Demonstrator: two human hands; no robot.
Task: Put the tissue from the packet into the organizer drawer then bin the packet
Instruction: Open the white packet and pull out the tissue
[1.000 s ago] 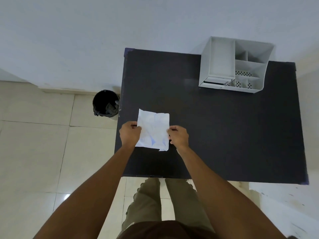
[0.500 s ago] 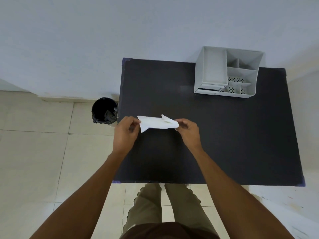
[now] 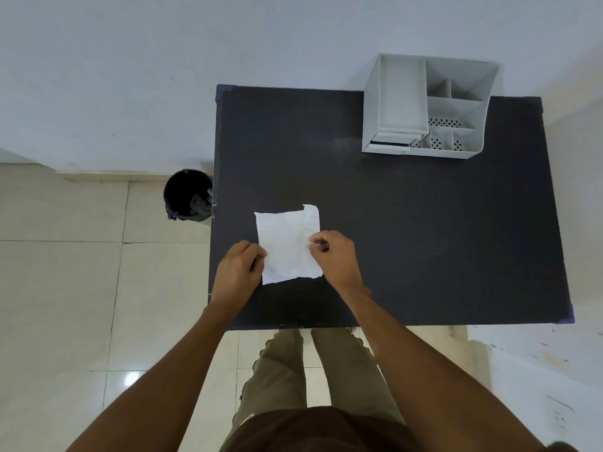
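From the head view, the white packet [image 3: 288, 246] lies flat on the dark table [image 3: 408, 230], near its front-left part. The left hand [image 3: 239, 272] has its fingers pinched on the packet's left edge; the right hand [image 3: 334, 256] has its fingers closed on the right edge. No tissue shows apart from the packet.

The thin wrapper looks likely to tear unevenly, or the tissue to slip out and off the table's near edge, if both hands pull hard.

The organizer [image 3: 427, 109] stands well apart at the far-right corner, its drawer [image 3: 391, 142] looking barely ajar. Bare table lies between. The bin [image 3: 188, 194] sits on the floor just beside the table's left edge.
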